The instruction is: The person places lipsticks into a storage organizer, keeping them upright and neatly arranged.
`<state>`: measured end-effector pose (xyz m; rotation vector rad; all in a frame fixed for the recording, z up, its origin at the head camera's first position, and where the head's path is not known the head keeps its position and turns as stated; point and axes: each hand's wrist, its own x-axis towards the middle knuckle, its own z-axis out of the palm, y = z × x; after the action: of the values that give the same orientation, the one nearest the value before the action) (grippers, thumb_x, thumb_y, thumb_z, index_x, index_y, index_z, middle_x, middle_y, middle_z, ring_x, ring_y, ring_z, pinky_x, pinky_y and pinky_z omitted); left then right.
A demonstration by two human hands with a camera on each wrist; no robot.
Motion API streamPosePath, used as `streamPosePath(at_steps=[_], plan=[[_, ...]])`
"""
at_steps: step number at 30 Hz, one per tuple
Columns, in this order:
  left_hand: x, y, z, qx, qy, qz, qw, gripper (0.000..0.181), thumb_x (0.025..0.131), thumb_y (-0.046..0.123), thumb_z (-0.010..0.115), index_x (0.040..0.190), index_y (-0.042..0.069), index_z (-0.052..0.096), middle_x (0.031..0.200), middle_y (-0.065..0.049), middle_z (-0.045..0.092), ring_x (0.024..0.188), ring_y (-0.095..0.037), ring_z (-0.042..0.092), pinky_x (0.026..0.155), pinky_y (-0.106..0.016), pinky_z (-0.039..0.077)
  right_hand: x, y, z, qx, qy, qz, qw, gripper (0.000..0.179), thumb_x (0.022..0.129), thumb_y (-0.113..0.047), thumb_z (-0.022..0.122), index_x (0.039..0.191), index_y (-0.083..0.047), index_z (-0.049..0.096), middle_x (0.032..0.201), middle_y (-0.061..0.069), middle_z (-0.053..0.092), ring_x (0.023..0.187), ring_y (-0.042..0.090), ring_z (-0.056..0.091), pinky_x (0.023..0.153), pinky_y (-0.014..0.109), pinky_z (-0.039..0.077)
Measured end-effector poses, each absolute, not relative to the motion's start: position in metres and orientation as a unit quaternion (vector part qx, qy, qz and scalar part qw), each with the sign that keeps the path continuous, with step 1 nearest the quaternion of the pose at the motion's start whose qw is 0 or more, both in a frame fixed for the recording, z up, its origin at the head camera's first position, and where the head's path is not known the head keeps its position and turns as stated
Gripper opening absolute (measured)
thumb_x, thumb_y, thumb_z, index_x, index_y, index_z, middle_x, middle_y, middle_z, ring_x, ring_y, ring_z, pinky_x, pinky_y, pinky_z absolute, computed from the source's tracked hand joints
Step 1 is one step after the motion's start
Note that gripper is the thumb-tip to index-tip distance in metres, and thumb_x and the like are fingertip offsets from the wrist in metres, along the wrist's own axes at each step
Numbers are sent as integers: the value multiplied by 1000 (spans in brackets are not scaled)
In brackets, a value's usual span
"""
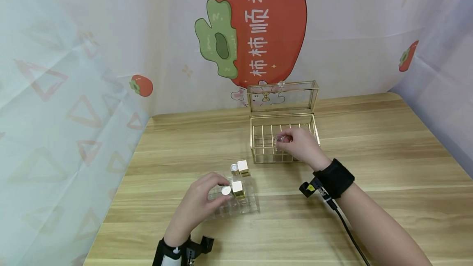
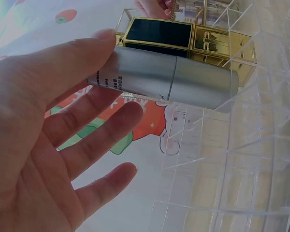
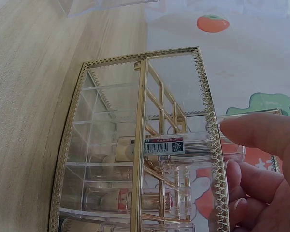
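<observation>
My left hand [image 1: 196,202] pinches a silver lipstick tube [image 2: 169,79] between thumb and forefinger, the other fingers spread apart in the left wrist view. The tube's lower end sits in a slot of the clear organizer [image 1: 252,204]. Right beside it stands a black and gold square lipstick [image 2: 159,36]. My right hand [image 1: 304,147] grips the end of a clear lipstick tube with a barcode label [image 3: 183,149], which reaches down into a compartment of the gold-edged glass box [image 3: 87,145]. Inside that box, another lipstick [image 3: 123,199] shows through the glass.
Two more lipsticks stand at the organizer's back, one silver [image 1: 234,168] and one gold square [image 1: 243,167]. The box's glass lid [image 1: 282,97] is raised at the back, close to the printed curtain [image 1: 177,36]. A cable [image 1: 349,229] trails from the right wrist over the wooden table [image 1: 406,151].
</observation>
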<state>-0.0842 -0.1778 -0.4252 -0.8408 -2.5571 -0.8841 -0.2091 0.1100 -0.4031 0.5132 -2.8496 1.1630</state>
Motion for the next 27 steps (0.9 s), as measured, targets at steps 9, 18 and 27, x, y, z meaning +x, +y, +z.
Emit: streamPosePath(at_steps=[9,18,27], plan=[[-83,-177,-423,-293,-891,-307,164,29,68,10,83,94,9,69,93,2,69,91,-10,61,78,-37,57,-209,110,-403,169,-912,373,5,26,83,-21,68,103,-4,74,71,5,59,59,17,46,50,26,34],[-82,-175,-422,-307,-877,-316,192,30,65,6,83,92,10,71,90,2,70,87,-11,62,75,-36,58,-208,111,-404,167,-912,373,-3,27,84,-21,65,103,-4,74,70,5,59,58,16,45,51,25,32],[-83,-176,-423,-319,-871,-312,205,29,64,6,84,91,8,72,88,1,71,85,-11,63,73,-35,59,-208,110,-404,165,-912,375,-2,28,84,-22,68,104,-3,73,72,6,57,60,18,45,51,27,33]])
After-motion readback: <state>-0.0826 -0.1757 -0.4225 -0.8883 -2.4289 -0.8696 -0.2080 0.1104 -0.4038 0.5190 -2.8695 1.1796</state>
